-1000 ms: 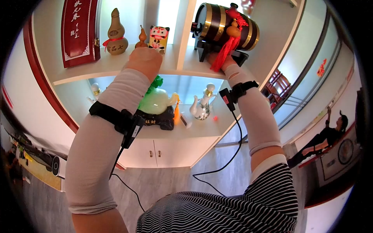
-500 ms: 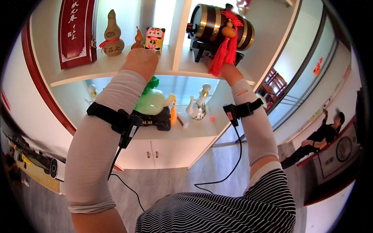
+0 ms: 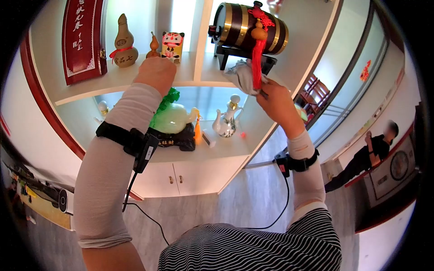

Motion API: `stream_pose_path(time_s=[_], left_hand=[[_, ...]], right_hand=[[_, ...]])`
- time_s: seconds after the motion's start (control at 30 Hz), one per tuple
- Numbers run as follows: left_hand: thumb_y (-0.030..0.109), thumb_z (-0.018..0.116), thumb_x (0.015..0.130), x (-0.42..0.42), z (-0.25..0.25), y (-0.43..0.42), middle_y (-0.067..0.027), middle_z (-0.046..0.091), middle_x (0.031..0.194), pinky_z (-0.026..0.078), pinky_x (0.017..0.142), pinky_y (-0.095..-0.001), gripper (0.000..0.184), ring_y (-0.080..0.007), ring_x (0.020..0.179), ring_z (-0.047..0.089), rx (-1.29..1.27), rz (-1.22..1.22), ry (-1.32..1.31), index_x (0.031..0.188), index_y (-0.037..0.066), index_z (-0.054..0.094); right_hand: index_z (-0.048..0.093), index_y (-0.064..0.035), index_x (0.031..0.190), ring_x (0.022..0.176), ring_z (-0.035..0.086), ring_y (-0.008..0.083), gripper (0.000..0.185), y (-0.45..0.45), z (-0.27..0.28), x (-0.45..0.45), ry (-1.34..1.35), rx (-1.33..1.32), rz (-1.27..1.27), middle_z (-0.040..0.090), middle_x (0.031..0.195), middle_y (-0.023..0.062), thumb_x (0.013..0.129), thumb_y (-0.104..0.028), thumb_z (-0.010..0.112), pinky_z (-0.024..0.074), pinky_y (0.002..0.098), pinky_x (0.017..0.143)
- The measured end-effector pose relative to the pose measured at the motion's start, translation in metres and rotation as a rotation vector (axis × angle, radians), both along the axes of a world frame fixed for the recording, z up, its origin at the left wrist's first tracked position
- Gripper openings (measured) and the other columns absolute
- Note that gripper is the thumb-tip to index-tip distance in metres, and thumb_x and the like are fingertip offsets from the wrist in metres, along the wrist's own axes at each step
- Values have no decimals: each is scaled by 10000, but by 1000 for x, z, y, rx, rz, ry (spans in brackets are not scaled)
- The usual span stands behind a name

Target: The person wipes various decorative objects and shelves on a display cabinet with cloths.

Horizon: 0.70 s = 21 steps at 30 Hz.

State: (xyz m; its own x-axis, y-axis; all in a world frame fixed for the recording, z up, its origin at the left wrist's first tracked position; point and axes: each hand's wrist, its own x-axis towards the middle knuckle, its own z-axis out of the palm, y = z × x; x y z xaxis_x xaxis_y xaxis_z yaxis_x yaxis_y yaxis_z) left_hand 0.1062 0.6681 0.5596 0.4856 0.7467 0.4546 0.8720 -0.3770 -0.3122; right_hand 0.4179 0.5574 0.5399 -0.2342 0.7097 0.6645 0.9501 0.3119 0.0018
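Observation:
My right hand (image 3: 278, 101) grips a crumpled grey cloth (image 3: 244, 77) at the shelf's front edge, below the small wooden barrel (image 3: 253, 29). The barrel has brass-coloured bands and lies on a black stand (image 3: 246, 56). A red tassel (image 3: 257, 63) with a small gourd hangs down its front, its lower end beside the cloth. At the left section's shelf edge, my left hand (image 3: 156, 74) is closed with its back toward me. Its fingertips are hidden, and I cannot see what it holds. Just behind it stand a small gourd (image 3: 153, 45) and a painted animal figurine (image 3: 172, 45).
A large gourd (image 3: 124, 43) and a tall red box (image 3: 81, 40) stand at left. Below are a green-and-white cabbage ornament (image 3: 172, 118), a white ewer (image 3: 226, 122) and cupboard doors (image 3: 190, 176). Another person (image 3: 373, 149) is at far right. Cables (image 3: 151, 221) hang from my wrist straps.
My right hand has come back from under the barrel toward me, bringing the grey cloth into sight. My left hand stays at the shelf edge. The other person's arm has lowered.

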Motion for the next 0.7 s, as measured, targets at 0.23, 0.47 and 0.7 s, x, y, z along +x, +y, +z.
stream_pose_path(time_s=[0.23,0.47,0.7], left_hand=[[190,866,606,11,23,-32,-123,700,910,549,730,-393,337,-285,910,683,-75,53,84,852,24,708],[175,853,622,4,1,-8,-127,698,878,556,691,-386,310,-285,871,692,14,1,-13,854,25,714],[189,854,630,5,1,-6,-123,697,872,559,705,-384,323,-278,881,691,8,21,-6,872,23,718]], right_hand=[[651,43,935,772,656,219,206,-36,-48,50,436,51,96,674,1027,161,744,-31,674,513,316,671],[639,4,1126,934,578,75,232,-63,-42,19,1162,-32,426,663,1029,4,898,-29,606,455,242,845],[643,6,1084,852,562,67,218,-23,-9,-10,1030,169,359,662,990,16,874,-54,634,458,225,757]])
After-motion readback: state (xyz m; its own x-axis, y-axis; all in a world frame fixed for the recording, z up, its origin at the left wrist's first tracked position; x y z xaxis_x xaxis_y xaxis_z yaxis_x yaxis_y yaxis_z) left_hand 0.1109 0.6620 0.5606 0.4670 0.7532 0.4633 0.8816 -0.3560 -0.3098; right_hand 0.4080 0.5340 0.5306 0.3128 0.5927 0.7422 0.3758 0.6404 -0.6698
